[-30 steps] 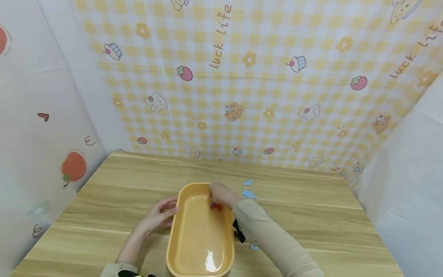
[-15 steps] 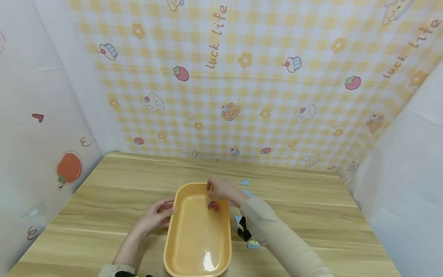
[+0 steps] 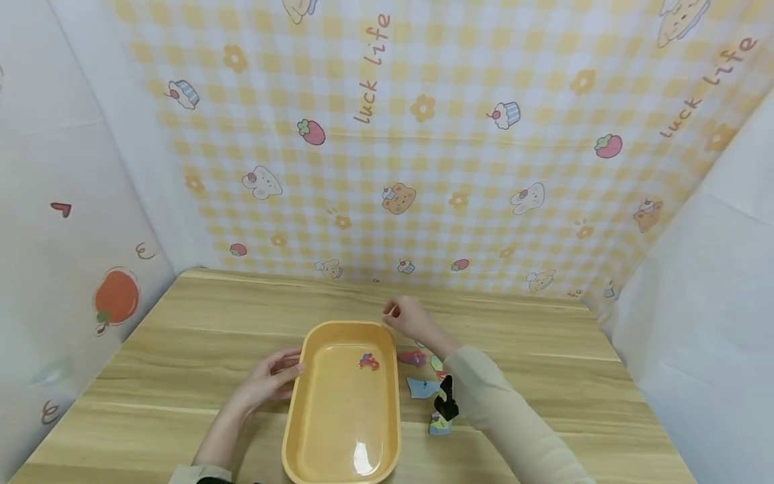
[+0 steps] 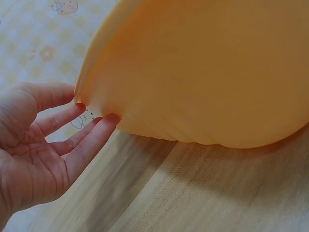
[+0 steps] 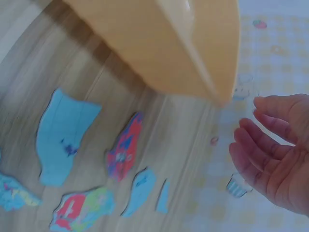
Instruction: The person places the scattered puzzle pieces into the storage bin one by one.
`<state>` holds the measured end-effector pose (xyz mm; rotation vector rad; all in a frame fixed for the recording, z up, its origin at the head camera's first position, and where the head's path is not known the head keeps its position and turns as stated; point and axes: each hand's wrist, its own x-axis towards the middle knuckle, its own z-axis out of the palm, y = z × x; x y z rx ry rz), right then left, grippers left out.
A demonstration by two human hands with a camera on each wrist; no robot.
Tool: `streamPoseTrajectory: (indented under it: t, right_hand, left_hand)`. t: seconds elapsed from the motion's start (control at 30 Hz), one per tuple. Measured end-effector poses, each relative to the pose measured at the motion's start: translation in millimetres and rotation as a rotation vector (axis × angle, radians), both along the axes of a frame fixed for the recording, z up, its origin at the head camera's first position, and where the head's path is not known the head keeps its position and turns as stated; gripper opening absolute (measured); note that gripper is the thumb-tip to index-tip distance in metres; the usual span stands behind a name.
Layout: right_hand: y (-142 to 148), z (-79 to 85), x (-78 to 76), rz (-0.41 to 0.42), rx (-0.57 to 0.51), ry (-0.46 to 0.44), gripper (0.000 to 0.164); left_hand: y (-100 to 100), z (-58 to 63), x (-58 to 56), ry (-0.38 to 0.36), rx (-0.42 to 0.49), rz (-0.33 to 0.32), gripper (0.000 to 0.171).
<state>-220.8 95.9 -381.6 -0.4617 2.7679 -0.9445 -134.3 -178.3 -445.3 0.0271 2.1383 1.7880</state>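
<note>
My left hand point(image 3: 266, 382) touches the yellow tray point(image 3: 396, 403) from its left side. In the left wrist view its extended fingers point(image 4: 91, 145) rest against the tray's outer wall and rim. A small red, blue and purple jigsaw-like piece point(image 3: 369, 361) lies inside the tray near its far right. Just beyond the tray's far right corner my right hand point(image 3: 411, 319) hovers, fingers loosely bent. The right wrist view shows nothing held there. Beneath the right arm lie a red and purple piece point(image 5: 124, 147) and a large light-blue piece point(image 5: 65, 137).
More flat pieces lie right of the tray: a red and green piece point(image 5: 82, 210), a blue piece point(image 5: 140, 191), a thin blue sliver point(image 5: 163, 195) and a blue-yellow piece point(image 3: 440, 423). The wooden table point(image 3: 242, 302) meets a checked cloth point(image 3: 338, 168) behind.
My right hand has lifted out of the tray and moved up over its far right corner, leaving the small red-blue piece inside. More pieces show beneath the arm. The left hand stays at the tray.
</note>
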Motion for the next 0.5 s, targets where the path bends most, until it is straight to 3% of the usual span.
streamPoseTrajectory:
  t: [0.2,0.5]
  right_hand:
    - [17.8,-10.8,-4.9,-0.048,-0.017,0.045,0.016]
    - [51.1,-35.5,-14.0,-0.188,-0.011,0.034,0.024]
  left_hand:
    - [-0.8,1.6,1.4,0.004,-0.004,0.006,0.06]
    - [-0.6,1.5,5.0,0.017,0.015,-0.029,0.062]
